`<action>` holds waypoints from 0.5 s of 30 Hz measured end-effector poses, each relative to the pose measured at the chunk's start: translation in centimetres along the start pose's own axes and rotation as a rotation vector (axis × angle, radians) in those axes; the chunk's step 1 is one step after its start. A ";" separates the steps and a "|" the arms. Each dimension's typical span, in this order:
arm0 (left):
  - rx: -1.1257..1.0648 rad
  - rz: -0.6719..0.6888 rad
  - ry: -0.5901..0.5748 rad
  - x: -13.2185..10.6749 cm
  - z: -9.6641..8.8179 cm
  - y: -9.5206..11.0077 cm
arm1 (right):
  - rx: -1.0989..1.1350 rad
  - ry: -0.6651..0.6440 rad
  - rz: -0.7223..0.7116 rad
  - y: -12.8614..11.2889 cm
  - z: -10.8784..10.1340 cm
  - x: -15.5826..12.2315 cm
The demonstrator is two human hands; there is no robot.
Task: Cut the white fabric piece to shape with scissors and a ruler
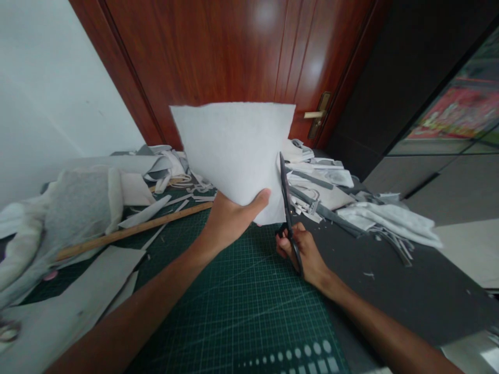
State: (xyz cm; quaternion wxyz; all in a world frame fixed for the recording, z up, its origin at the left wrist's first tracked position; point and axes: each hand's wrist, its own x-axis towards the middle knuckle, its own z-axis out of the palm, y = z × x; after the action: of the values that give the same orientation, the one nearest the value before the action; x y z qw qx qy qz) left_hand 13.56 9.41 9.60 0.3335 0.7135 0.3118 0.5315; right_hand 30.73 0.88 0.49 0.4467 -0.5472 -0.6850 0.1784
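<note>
Left hand (230, 221) pinches a white sheet (233, 156); right hand (302, 254) grips black scissors (288, 218).
Green cutting mat (234, 311) at six o'clock, offcuts (323, 182) heaped at two, wooden door (234, 52) beyond.

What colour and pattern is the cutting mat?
The cutting mat is dark green with a pale grid, best seen in the head view.

Matt white fabric sheet (230, 150)
</note>
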 end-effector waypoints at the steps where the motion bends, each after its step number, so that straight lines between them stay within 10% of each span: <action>1: -0.009 0.000 -0.001 0.0 0.0 0.0 | 0.002 -0.001 0.001 0.0 0.0 0.0; 15: -0.116 0.030 0.035 -0.3 0.6 0.2 | -0.012 -0.004 0.006 0.1 -0.3 -0.1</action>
State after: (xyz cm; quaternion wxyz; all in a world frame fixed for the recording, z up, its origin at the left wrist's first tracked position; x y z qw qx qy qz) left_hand 14.08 8.96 9.51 0.3608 0.6883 0.2756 0.5658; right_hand 31.03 0.79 0.54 0.4413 -0.5517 -0.6853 0.1769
